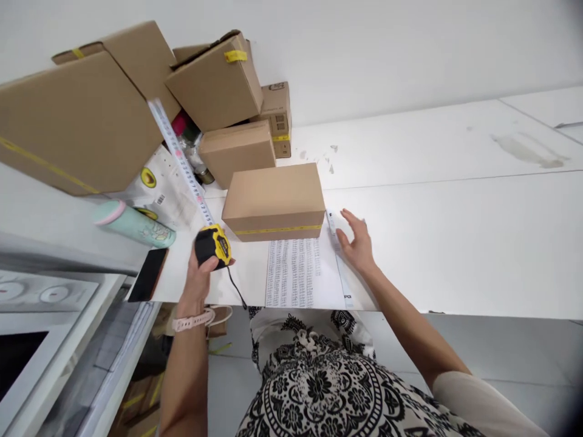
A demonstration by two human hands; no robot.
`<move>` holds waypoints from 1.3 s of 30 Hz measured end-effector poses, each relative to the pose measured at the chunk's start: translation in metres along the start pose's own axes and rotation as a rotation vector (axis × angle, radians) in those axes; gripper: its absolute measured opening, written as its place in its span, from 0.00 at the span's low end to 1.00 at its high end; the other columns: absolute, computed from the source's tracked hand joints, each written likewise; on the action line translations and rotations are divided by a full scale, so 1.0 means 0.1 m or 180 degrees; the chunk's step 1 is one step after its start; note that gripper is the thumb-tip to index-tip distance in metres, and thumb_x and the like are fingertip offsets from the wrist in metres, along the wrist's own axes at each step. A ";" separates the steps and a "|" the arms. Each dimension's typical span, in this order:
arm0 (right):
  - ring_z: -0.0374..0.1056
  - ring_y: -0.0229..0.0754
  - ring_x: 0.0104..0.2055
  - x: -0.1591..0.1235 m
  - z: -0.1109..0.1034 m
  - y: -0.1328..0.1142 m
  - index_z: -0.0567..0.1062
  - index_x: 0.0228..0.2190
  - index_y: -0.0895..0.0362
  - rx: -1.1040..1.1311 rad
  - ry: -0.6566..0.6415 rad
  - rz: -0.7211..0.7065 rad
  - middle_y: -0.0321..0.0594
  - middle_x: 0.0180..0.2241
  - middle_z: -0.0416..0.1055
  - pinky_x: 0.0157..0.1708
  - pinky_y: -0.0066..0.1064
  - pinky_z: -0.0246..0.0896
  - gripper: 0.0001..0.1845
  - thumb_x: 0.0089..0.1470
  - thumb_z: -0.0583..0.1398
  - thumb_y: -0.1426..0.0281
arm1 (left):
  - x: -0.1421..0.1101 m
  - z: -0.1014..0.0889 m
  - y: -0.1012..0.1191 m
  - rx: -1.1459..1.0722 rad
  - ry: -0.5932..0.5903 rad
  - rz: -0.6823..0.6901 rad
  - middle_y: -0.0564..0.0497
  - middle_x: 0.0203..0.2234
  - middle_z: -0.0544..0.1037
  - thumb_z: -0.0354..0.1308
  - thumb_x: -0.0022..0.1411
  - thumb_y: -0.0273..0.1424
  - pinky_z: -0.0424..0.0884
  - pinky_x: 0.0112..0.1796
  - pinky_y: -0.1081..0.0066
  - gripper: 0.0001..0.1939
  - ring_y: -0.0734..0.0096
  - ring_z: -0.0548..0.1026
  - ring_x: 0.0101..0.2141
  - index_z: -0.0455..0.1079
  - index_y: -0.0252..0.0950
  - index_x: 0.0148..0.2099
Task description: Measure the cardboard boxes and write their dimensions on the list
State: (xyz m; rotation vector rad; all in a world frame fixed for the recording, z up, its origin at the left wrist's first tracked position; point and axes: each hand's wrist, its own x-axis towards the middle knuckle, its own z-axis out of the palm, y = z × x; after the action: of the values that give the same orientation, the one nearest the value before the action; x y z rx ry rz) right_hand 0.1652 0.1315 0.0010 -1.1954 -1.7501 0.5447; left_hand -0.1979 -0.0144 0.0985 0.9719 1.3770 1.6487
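Note:
My left hand [203,270] is wrapped round a black and yellow tape measure [213,246]. Its white blade [184,167] sticks out up and to the left, past the boxes, and a black wrist strap hangs from the case. Just right of the tape measure, a closed cardboard box [274,203] with yellow tape along its front sits on the white table. My right hand [357,241] is beside the box's right end, thumb and fingers apart, with nothing held. Under the box and near that hand lies a printed sheet [294,276], partly covered by the box.
More cardboard boxes [218,82] are stacked at the back left. A mint green bottle [136,224] and a dark flat object [148,275] lie at the table's left side. A white appliance [50,315] stands lower left. The white table [455,243] stretches right along the wall.

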 end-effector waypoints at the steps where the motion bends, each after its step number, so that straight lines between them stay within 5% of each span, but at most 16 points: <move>1: 0.64 0.55 0.62 -0.04 -0.06 0.04 0.70 0.58 0.52 -0.0198 0.0241 0.0147 0.51 0.60 0.71 0.59 0.54 0.62 0.24 0.63 0.54 0.60 | 0.05 -0.03 0.10 0.0193 -0.0002 0.0123 0.43 0.51 0.77 0.78 0.41 0.39 0.82 0.30 0.64 0.48 0.59 0.78 0.39 0.67 0.39 0.64; 5: 0.66 0.56 0.51 -0.14 -0.26 0.21 0.72 0.49 0.54 -0.0930 0.0720 0.0916 0.52 0.49 0.74 0.51 0.50 0.64 0.19 0.61 0.53 0.60 | 0.42 0.08 0.52 0.1277 -0.0216 0.0539 0.45 0.53 0.77 0.75 0.51 0.40 0.80 0.41 0.61 0.47 0.53 0.75 0.49 0.64 0.33 0.68; 8: 0.64 0.58 0.51 -0.16 -0.30 0.29 0.71 0.48 0.56 -0.1353 0.0494 0.1283 0.53 0.47 0.74 0.50 0.49 0.61 0.20 0.60 0.54 0.58 | 0.72 0.38 0.76 0.2496 -0.0226 0.0569 0.48 0.52 0.76 0.78 0.46 0.35 0.72 0.51 0.44 0.48 0.39 0.68 0.60 0.65 0.29 0.67; 10: 0.64 0.59 0.52 -0.15 -0.29 0.30 0.71 0.48 0.58 -0.1618 0.0290 0.1411 0.55 0.47 0.73 0.52 0.50 0.58 0.22 0.59 0.56 0.56 | 0.85 0.59 0.86 0.2948 -0.0293 0.0622 0.49 0.53 0.76 0.75 0.49 0.35 0.71 0.52 0.45 0.44 0.34 0.62 0.64 0.65 0.25 0.65; 14: 0.65 0.59 0.50 -0.12 -0.26 0.28 0.72 0.43 0.59 -0.1899 0.0032 0.1524 0.57 0.46 0.74 0.51 0.49 0.57 0.19 0.58 0.58 0.57 | 1.04 0.85 0.84 0.3600 -0.0876 0.1040 0.52 0.50 0.75 0.56 0.65 0.44 0.69 0.53 0.44 0.33 0.36 0.63 0.64 0.65 0.23 0.63; 18: 0.67 0.56 0.45 -0.11 -0.29 0.31 0.71 0.35 0.56 -0.1753 0.0024 0.1578 0.53 0.40 0.75 0.47 0.46 0.58 0.10 0.59 0.55 0.62 | 1.35 0.93 0.72 0.4762 -0.0880 0.0948 0.46 0.45 0.80 0.69 0.51 0.51 0.68 0.53 0.38 0.40 0.42 0.75 0.52 0.70 0.37 0.61; 21: 0.68 0.53 0.41 -0.13 -0.35 0.34 0.69 0.32 0.54 -0.1332 0.0218 0.1626 0.48 0.36 0.76 0.44 0.43 0.59 0.09 0.58 0.56 0.62 | 1.42 0.94 0.71 0.4984 -0.0919 0.1176 0.40 0.44 0.81 0.71 0.47 0.54 0.67 0.51 0.38 0.42 0.40 0.74 0.49 0.72 0.40 0.60; 25: 0.66 0.42 0.28 -0.24 -0.47 0.29 0.69 0.36 0.53 0.0091 0.0741 0.1951 0.36 0.25 0.73 0.32 0.35 0.59 0.15 0.61 0.57 0.55 | 0.87 0.93 0.56 0.4526 -0.0495 0.2324 0.40 0.53 0.77 0.63 0.62 0.51 0.69 0.54 0.43 0.31 0.44 0.69 0.57 0.72 0.33 0.57; 28: 0.60 0.37 0.22 -0.42 -0.59 0.17 0.70 0.44 0.53 0.1001 0.0987 0.2070 0.29 0.21 0.67 0.24 0.30 0.54 0.20 0.60 0.60 0.51 | 0.09 0.87 0.11 0.3808 -0.0226 0.2778 0.42 0.47 0.81 0.57 0.70 0.39 0.76 0.47 0.56 0.20 0.58 0.78 0.47 0.69 0.32 0.58; 30: 0.57 0.35 0.20 -0.58 -0.66 0.08 0.70 0.49 0.51 0.1508 0.0860 0.2055 0.27 0.20 0.65 0.22 0.29 0.53 0.23 0.58 0.63 0.52 | -0.42 0.76 -0.30 0.3681 -0.0648 0.2526 0.41 0.50 0.80 0.55 0.72 0.40 0.77 0.47 0.56 0.23 0.57 0.78 0.50 0.65 0.35 0.64; 33: 0.55 0.33 0.18 -0.80 -0.71 -0.07 0.73 0.46 0.49 0.2440 0.0384 0.2166 0.25 0.18 0.63 0.20 0.28 0.53 0.19 0.55 0.65 0.55 | -0.94 0.60 -0.82 0.4144 -0.1556 0.1841 0.33 0.67 0.65 0.52 0.71 0.51 0.65 0.61 0.45 0.42 0.45 0.62 0.67 0.47 0.32 0.75; 36: 0.66 0.37 0.22 -0.93 -0.69 -0.23 0.75 0.41 0.49 0.3134 -0.0025 0.2235 0.30 0.21 0.71 0.27 0.32 0.65 0.14 0.54 0.65 0.58 | -1.17 0.57 -1.09 0.4449 -0.1981 0.1792 0.30 0.70 0.58 0.50 0.69 0.56 0.50 0.67 0.42 0.50 0.42 0.54 0.71 0.37 0.29 0.77; 39: 0.77 0.46 0.37 -0.95 -0.65 -0.39 0.77 0.40 0.50 0.3412 -0.0321 0.2087 0.41 0.34 0.80 0.41 0.44 0.73 0.16 0.53 0.64 0.56 | -1.22 0.71 -1.16 0.4550 -0.1992 0.1814 0.30 0.71 0.56 0.50 0.69 0.55 0.46 0.68 0.44 0.52 0.43 0.52 0.71 0.33 0.26 0.77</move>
State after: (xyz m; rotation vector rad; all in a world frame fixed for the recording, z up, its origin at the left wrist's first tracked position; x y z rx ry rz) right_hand 0.2126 0.0215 0.0200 -0.8888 -0.8084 1.6796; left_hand -0.0728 -0.0814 -0.0174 2.5605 1.7941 0.2626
